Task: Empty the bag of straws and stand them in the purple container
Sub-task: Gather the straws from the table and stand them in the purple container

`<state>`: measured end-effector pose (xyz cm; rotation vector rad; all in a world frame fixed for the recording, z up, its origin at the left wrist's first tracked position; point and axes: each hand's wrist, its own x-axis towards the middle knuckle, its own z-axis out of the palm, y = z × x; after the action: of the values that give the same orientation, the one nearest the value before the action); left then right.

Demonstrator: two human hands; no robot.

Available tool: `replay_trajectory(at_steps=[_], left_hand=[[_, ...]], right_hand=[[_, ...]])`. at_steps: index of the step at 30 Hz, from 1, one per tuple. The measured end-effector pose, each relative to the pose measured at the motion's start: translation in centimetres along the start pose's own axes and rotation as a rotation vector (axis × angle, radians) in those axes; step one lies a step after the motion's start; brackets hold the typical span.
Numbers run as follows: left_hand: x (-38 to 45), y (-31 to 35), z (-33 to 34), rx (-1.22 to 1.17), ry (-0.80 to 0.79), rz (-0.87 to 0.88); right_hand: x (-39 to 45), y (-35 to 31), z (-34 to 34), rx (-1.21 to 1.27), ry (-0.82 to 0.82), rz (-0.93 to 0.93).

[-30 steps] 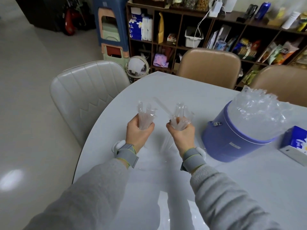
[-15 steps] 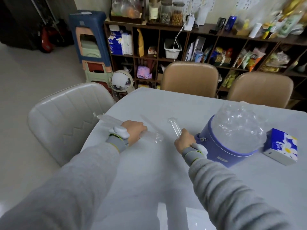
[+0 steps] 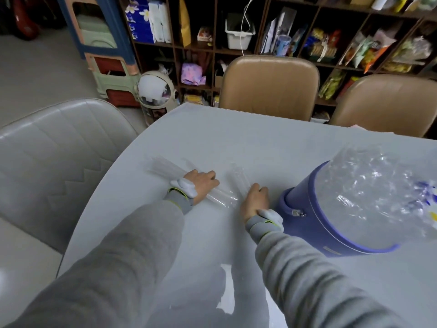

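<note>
Nearest you, both hands rest low on the pale bench, well apart from each other. Your left hand (image 3: 201,184) lies curled over a clear bundle of straws (image 3: 165,168), pinning it to the bench; the bundle's long axis runs from under your palm away to the far left, with one end poking out toward your right. Your right hand (image 3: 256,197) is closed round a second, smaller clutch of straws (image 3: 238,178) that points up and away from you. That makes two bundles; the single straws are too clear and blurred to count. The one purple container (image 3: 314,223) stands just right of your right hand, tilted in this wide view, its mouth seemingly filled with crumpled clear plastic (image 3: 369,185). Your right hand is nearer it, so its clutch should go across to the right first
</note>
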<state>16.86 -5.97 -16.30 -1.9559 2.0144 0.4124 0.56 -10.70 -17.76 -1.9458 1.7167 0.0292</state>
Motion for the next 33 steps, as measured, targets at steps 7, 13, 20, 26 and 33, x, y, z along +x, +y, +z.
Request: replay_trajectory(at_steps=[7,13,20,26,33], left_hand=[[-4.5,-0.3,1.2,-0.016,-0.028,-0.048],[-11.6,-1.3,1.1,-0.388,0.149,-0.198],[-15.0,0.8,1.1,-1.054,0.619,-0.282],[-15.7,4.0,-1.2,-1.479,0.936,-0.451],[-15.7,6.1,-0.5,-1.589,0.957,-0.455]], right_hand=[[-2.1,-0.1,-0.7,-0.014,-0.135,-0.001],[-6.6,-2.6,-2.9,0.502,0.060,-0.272],[-11.2,-5.2,-6.9,1.184,0.267,-0.381],[-13.1,-3.2,-6.0,1.131,0.209,-0.374],[-14.4,-2.4,-4.4,1.139,0.178,-0.344]])
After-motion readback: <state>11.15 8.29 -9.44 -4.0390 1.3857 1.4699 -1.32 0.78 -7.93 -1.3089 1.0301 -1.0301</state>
